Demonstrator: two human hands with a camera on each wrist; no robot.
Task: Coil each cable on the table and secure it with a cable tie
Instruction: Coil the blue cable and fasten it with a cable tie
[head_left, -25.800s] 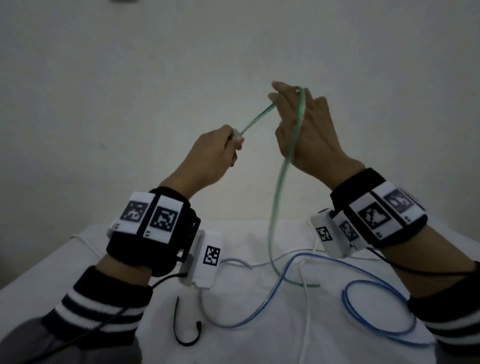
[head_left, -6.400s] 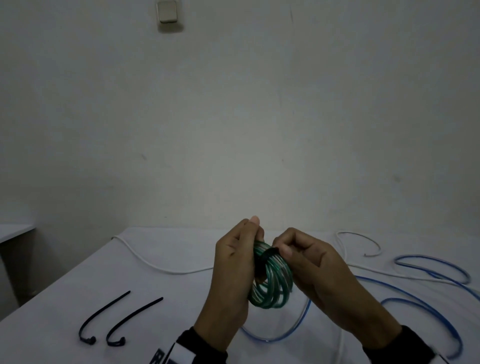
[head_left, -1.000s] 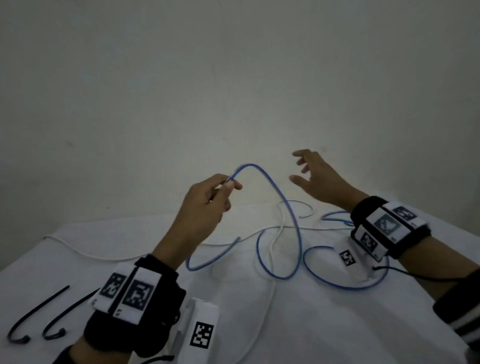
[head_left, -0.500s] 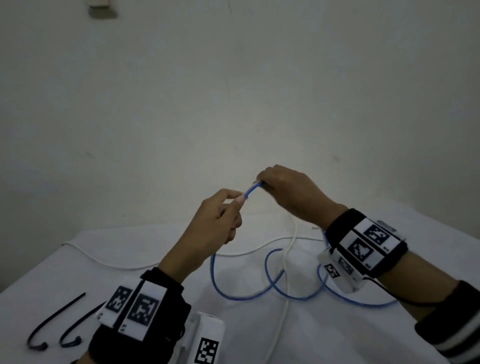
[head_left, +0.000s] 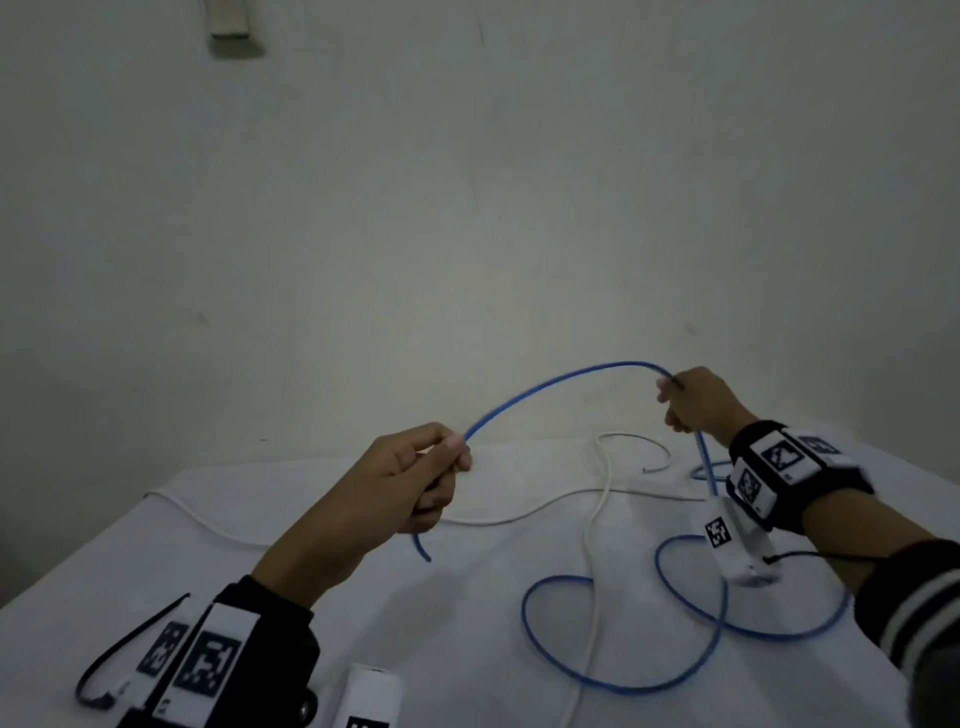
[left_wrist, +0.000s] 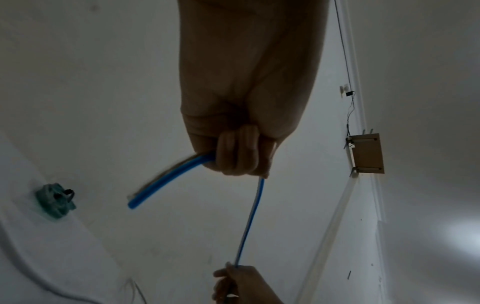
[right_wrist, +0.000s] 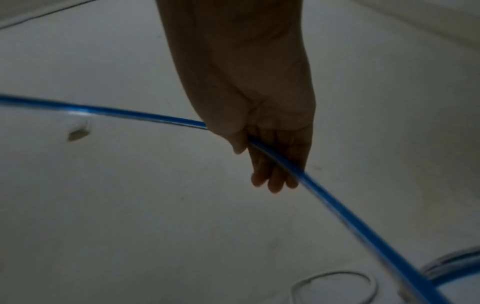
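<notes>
A blue cable (head_left: 550, 387) arches in the air between my two hands above the white table (head_left: 467, 639). My left hand (head_left: 415, 478) grips it near its end; a short tail (left_wrist: 166, 181) hangs below the fist. My right hand (head_left: 693, 400) holds the cable (right_wrist: 298, 174) farther along, fingers curled over it. The rest of the blue cable lies in loose loops (head_left: 649, 634) on the table. A white cable (head_left: 592, 545) snakes across the table under it. The green coiled cable (left_wrist: 54, 200), tied, lies on the table in the left wrist view.
Two black cable ties (head_left: 124, 654) lie at the table's front left, partly behind my left wrist. The table stands against a plain wall (head_left: 467, 208). A small wooden bracket (left_wrist: 366, 153) hangs on the wall.
My right hand has slid along the blue cable to the right, away from the left hand, drawing out an arched length between them. The left hand keeps its hold near the end.
</notes>
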